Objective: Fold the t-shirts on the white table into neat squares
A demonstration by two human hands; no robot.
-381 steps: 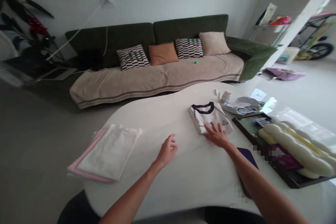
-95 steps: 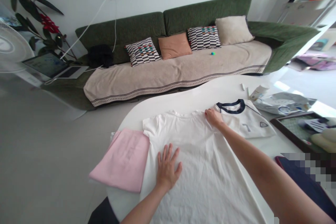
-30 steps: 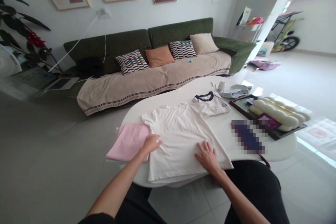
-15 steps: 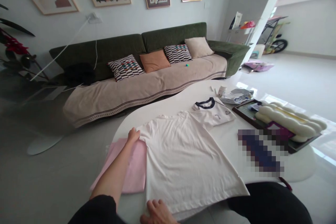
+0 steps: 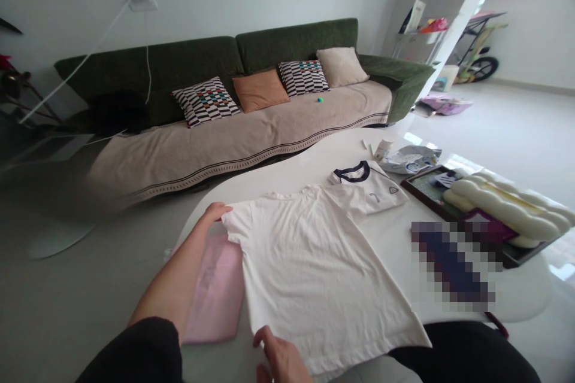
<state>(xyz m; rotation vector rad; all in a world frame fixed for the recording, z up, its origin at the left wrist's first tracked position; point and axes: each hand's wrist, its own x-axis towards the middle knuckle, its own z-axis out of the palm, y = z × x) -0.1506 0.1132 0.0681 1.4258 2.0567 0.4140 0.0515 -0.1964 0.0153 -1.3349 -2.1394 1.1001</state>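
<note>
A white T-shirt (image 5: pixel 309 269) lies spread on the white table, neck at the far side and hem towards me. My left hand (image 5: pixel 217 211) reaches out to its left sleeve, fingers closed on the sleeve's edge. Down by the hem's left corner is my right hand (image 5: pixel 283 356), its thumb and forefinger apart, with the other fingers partly hidden. Under the left forearm and beside the shirt lies a folded pink garment (image 5: pixel 215 293). A folded white shirt with a dark collar (image 5: pixel 372 188) rests beyond the T-shirt's right sleeve.
On the table's right stand a dark tray (image 5: pixel 415 185) with a puffy cream object (image 5: pixel 507 203) and a crumpled silver-white bag (image 5: pixel 411 158). A blurred-out dark item (image 5: pixel 453 266) lies nearer me. Behind the table runs a green sofa (image 5: pixel 296 33) with cushions.
My left hand has drawn the sleeve outward to the left, uncovering more of it. My right hand has lifted its fingers a little at the hem corner. The view has tilted down.
</note>
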